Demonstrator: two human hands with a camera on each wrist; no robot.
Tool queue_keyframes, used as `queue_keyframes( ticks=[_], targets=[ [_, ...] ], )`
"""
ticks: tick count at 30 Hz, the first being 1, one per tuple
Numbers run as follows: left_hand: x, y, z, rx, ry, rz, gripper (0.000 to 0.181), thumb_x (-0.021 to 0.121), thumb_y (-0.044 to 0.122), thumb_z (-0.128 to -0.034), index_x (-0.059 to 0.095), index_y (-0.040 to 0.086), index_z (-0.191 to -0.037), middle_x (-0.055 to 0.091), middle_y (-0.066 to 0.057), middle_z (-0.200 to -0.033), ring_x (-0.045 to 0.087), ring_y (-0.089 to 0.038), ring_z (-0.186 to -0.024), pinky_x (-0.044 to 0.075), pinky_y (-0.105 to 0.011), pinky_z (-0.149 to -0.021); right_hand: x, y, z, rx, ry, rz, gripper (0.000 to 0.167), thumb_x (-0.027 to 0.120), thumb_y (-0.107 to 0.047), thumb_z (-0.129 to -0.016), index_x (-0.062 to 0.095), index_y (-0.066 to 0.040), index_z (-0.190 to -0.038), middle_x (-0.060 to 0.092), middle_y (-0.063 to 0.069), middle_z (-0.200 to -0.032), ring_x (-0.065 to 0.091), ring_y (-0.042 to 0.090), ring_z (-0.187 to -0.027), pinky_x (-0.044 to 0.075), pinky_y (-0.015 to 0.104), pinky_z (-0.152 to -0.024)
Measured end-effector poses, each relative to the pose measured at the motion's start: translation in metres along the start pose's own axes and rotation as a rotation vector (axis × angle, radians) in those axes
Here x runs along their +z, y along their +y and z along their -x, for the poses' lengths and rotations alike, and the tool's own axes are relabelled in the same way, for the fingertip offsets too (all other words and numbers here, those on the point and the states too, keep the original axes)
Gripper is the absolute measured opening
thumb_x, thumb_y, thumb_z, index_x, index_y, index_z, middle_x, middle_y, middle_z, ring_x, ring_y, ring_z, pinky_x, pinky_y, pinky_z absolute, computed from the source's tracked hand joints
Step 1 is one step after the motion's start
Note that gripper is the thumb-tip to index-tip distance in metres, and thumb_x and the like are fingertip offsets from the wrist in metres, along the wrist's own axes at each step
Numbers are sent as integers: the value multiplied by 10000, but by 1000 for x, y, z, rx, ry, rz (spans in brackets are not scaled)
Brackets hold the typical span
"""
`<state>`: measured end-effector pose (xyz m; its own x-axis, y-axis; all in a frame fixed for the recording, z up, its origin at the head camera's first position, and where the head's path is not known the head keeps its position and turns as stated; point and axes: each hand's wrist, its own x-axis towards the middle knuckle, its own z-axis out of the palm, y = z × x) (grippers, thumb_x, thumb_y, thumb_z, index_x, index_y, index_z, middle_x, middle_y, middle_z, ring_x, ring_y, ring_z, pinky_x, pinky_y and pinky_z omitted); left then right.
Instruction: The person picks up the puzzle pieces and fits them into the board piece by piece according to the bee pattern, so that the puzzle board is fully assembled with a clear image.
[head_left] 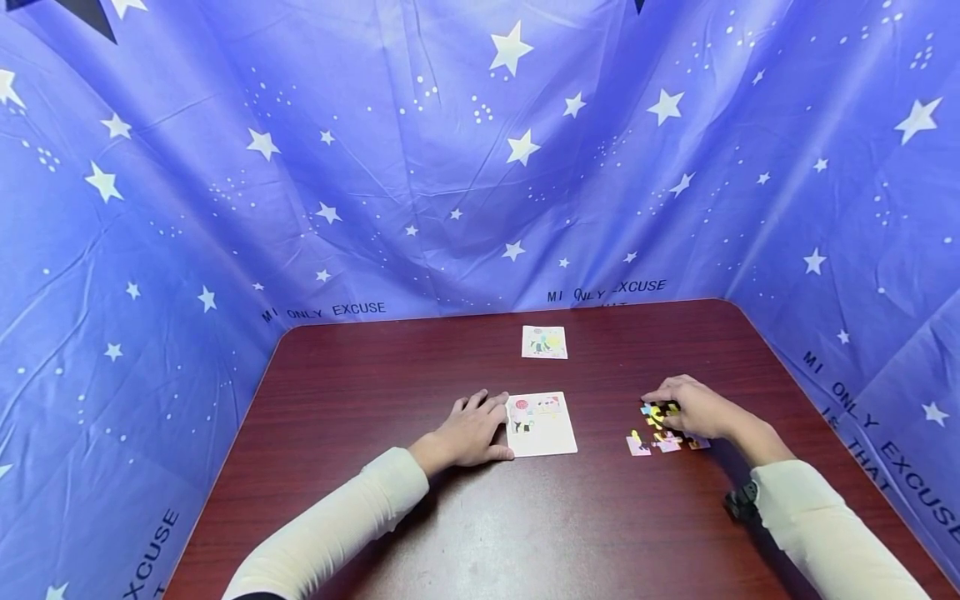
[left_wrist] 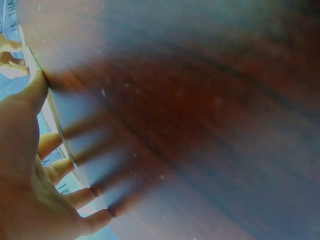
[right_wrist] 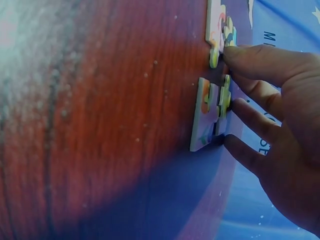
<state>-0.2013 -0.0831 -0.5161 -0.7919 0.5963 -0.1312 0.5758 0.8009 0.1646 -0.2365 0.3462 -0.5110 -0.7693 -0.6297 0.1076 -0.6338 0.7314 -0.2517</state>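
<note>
A white square puzzle board (head_left: 551, 433) lies mid-table, with picture pieces along its upper part and a bare lower part. My left hand (head_left: 474, 429) rests at its left edge, fingers extended and thumb near the lower corner; in the left wrist view the fingertips touch the table and the board's thin edge. To the right, my right hand (head_left: 693, 406) reaches down over a group of colourful jigsaw pieces (head_left: 667, 442). In the right wrist view its thumb and fingers (right_wrist: 256, 156) are spread among the pieces, and no piece is seen lifted. The hand hides some pieces.
A small printed picture card (head_left: 544, 342) lies behind the board near the table's far edge. The dark red wooden table (head_left: 360, 375) is enclosed by blue star-patterned curtains (head_left: 420, 167) at the back and both sides. A black band (head_left: 742, 502) is on the right wrist.
</note>
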Motion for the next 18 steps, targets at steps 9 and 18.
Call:
queue_keyframes(
  ticks=[9,18],
  targets=[
    [1,0,-1,-2,7,-11,520,647,634,-894,559,196,-1160,344,-62,-1660,368,-432,-1482,385,-617,-1099,3,1,-1,23,-14,-4,355,787,-84,-778,767,-97,-1131,719,-31,-994,632,249,-976,488,469,-890],
    [1,1,-1,1,21,-11,521,654,633,-890,564,196,-1159,351,-62,-1656,375,-436,-1476,388,-617,-1094,0,-3,-2,56,11,-26,348,807,-65,-749,739,-142,-1081,682,-78,-944,612,227,-971,485,452,-869]
  ],
)
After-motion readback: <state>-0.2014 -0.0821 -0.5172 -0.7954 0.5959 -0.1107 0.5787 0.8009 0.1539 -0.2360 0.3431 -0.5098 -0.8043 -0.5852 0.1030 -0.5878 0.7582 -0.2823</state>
